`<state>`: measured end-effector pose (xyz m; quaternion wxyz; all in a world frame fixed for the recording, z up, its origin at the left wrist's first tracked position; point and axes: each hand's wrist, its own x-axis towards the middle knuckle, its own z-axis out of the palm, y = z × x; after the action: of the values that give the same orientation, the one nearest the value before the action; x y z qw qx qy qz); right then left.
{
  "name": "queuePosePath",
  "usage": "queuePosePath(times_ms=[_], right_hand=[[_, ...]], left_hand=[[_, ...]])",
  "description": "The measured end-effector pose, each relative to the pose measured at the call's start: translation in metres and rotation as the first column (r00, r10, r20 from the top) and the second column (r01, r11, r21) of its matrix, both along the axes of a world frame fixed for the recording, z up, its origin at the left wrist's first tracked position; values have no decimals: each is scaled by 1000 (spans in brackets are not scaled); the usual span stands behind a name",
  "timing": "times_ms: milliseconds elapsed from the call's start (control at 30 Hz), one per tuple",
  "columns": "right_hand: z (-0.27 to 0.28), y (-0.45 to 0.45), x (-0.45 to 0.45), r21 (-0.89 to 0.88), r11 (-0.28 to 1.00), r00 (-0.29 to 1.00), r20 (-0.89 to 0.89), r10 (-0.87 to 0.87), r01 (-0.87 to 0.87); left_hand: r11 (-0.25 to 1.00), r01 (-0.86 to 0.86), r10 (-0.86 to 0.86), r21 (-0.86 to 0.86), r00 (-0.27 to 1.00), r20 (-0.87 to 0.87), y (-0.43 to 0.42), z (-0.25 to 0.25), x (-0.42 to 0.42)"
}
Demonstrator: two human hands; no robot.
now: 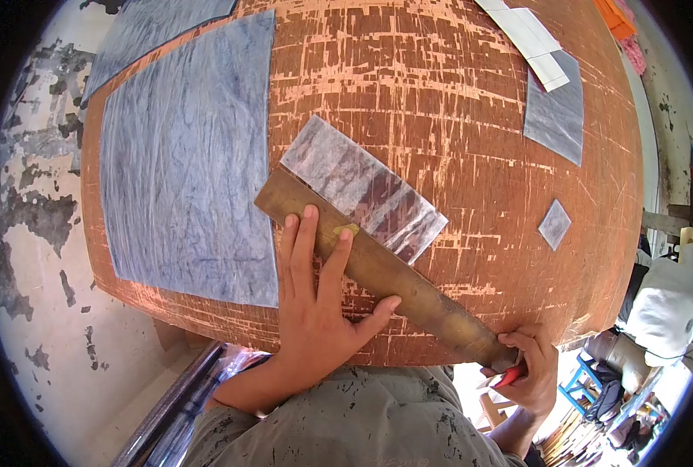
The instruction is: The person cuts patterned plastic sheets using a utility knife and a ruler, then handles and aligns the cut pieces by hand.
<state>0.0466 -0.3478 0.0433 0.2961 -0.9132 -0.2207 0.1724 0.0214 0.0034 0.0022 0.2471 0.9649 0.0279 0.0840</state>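
Note:
A brownish metal straightedge (409, 288) lies slantwise on the worn table. It runs along the lower edge of a translucent grey marbled sheet strip (370, 191). My left hand (315, 303) rests on the straightedge with its fingers spread, pressing it flat. My right hand (535, 367) is closed round a small red tool (510, 375) at the straightedge's near right end, by the table's front edge. Fingers touch or nearly touch that end. The tool's tip is hidden, so I cannot make out its exact kind.
A large grey marbled sheet (191, 171) lies at left, with another sheet (156, 39) behind it. At right are a white ruled strip (525, 43), a grey offcut (557, 117) and a small diamond-shaped piece (554, 224). The scratched brown table (455, 140) ends at my waist.

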Motion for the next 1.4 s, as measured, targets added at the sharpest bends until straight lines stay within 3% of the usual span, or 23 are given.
queuePosePath(times_ms=[267,467,567,633,733,867,933,967,1067,1200,1267,1400], right_hand=[[-6,-5,0,48,998,999,37,32,-34],[-1,1,-2,27,999,1000,-11,-25,25],[-3,0,-3,41,998,999,-23,-42,43],[-1,2,-1,40,999,1000,-13,-24,24],[1,4,0,22,1000,1000,19,-8,8],[5,1,-1,3,1000,1000,15,-13,13],[14,0,1,164,981,995,-20,-102,104],[18,-2,4,158,982,995,-18,-99,101],[34,7,19,58,984,979,-128,-159,168],[43,85,46,-114,982,974,-152,-169,153],[42,112,59,7,994,994,-21,111,-110],[45,150,71,-88,971,971,-115,212,-222]], left_hand=[[1000,-5,5,-9,999,33,0,-2,-2],[986,35,-12,166,991,-135,11,23,-4],[977,114,-116,179,993,2,30,29,-6],[821,523,-524,229,849,-61,46,30,2],[715,646,-650,269,755,-85,52,24,7],[658,691,-698,299,709,-104,57,9,12],[634,692,-700,345,703,-124,55,13,11],[639,689,-698,341,706,-118,55,13,12],[593,705,-736,388,671,-95,54,14,16],[579,734,-748,356,652,-127,52,14,19],[575,740,-754,350,645,-127,53,13,21],[583,737,-746,341,652,-136,52,9,17]])
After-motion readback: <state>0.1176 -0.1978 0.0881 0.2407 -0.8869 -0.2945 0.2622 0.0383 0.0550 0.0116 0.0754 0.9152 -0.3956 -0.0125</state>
